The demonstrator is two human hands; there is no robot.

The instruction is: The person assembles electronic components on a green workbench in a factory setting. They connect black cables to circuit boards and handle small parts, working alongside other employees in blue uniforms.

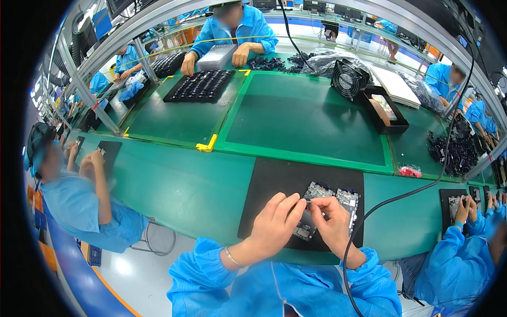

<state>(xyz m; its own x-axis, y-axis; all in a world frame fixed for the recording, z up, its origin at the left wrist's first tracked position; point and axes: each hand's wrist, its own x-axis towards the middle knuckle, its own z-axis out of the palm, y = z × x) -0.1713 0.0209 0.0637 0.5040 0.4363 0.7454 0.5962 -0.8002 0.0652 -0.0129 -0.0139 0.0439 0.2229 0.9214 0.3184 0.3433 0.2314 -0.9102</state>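
Note:
My left hand (273, 226) and my right hand (334, 226) meet over a black mat (269, 182) at the bench edge. Their fingertips are pinched together around a small dark part (308, 201), too small to name and mostly covered by the fingers. Beneath and beside the hands lie bare circuit boards. One board (318, 189) is partly hidden by my fingers, and another board (348, 199) lies to its right, partly behind my right hand. Nearer to me, board components (304, 231) show between my two hands.
A black cable (398, 197) hangs down past my right forearm. Beyond the mat are a green-taped bench panel (306, 121), a black fan (348, 79), a black box (398, 127) and a tray of small parts (200, 87). Co-workers sit left (84, 206), right (454, 264) and opposite (259, 31).

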